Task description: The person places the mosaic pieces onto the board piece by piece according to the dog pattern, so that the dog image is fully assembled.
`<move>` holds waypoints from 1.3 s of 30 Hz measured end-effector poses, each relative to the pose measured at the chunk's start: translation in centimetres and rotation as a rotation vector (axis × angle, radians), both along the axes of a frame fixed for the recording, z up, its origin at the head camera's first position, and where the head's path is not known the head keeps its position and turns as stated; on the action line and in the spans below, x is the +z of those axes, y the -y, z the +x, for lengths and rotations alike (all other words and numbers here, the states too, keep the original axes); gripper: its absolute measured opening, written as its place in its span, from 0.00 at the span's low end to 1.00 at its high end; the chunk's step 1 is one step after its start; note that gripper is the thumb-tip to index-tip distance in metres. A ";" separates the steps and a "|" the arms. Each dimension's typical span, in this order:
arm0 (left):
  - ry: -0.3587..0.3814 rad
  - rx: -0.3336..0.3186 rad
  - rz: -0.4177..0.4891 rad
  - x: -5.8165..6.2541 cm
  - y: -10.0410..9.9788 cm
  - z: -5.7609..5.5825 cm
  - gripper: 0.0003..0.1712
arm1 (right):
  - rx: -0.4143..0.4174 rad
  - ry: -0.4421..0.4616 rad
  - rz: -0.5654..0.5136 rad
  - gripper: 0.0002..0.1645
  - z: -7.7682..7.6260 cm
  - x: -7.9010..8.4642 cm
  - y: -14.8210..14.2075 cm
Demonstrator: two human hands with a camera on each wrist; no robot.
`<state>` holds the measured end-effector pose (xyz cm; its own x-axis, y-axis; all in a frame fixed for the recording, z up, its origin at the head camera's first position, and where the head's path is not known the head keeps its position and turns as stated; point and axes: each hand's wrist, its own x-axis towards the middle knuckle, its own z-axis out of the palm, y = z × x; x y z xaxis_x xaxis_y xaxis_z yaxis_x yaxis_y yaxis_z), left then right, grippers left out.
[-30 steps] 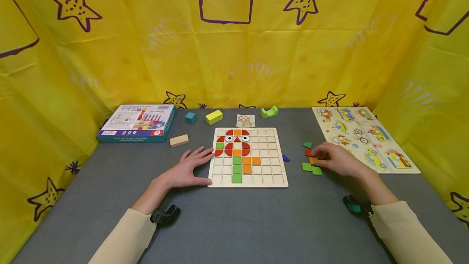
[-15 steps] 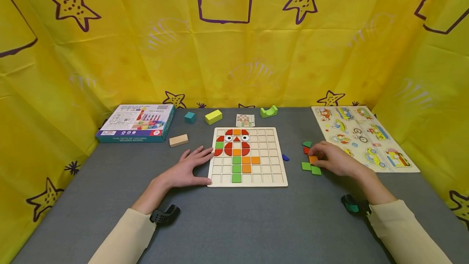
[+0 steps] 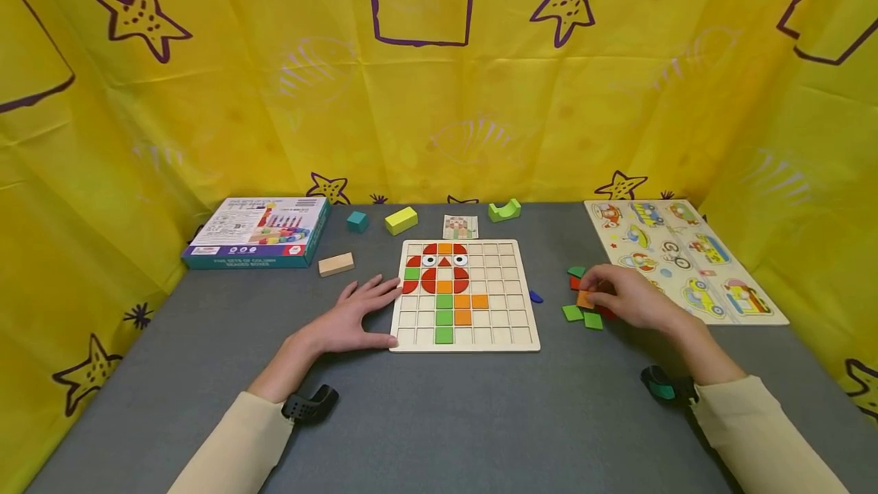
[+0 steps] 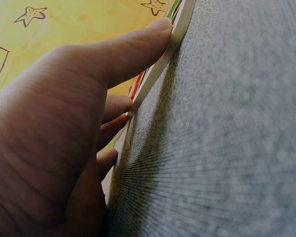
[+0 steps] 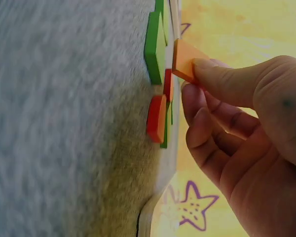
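My right hand (image 3: 631,297) pinches an orange square tile (image 5: 185,57) between thumb and fingertips. In the right wrist view the tile stands clear of the table, tilted, beside a green tile (image 5: 155,49) and a red piece (image 5: 156,118). Around that hand in the head view lie green square tiles (image 3: 593,320), a red piece (image 3: 575,282) and a darker green piece (image 3: 576,271). My left hand (image 3: 353,320) lies with fingers spread, its thumb and fingertips at the left edge of a wooden grid board (image 3: 504,326). Red, orange and green pieces form a figure on the board.
Right of the board lies a blue piece (image 3: 536,296). Behind it are a small picture card (image 3: 460,226), a green arch block (image 3: 504,210), a yellow block (image 3: 401,220), a teal block (image 3: 357,222) and a plain wooden block (image 3: 336,264). A box (image 3: 254,231) and a picture puzzle board (image 3: 665,250) flank them.
My right hand has taken the orange tile up from among the loose pieces, and the green squares beside it have shifted slightly apart. The left hand stays at the board's edge.
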<state>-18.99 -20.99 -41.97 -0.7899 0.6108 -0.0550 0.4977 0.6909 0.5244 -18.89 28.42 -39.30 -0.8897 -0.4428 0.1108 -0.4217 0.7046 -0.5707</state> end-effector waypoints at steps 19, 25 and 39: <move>-0.028 -0.013 0.023 0.0 -0.2 0.1 0.54 | 0.156 -0.003 -0.029 0.06 -1.4 0.6 8.8; -0.028 -0.018 0.031 -0.1 -0.2 0.1 0.53 | 0.228 0.020 -0.032 0.06 -1.5 0.7 11.6; -0.014 -0.010 0.023 -0.1 0.0 0.0 0.54 | 0.327 0.057 0.023 0.03 -1.2 0.0 14.5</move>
<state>-19.00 -20.94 -42.03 -0.7843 0.6197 -0.0297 0.5122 0.6737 0.5328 -20.12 13.94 -39.27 -0.7044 -0.7080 0.0516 -0.5958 0.5501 -0.5852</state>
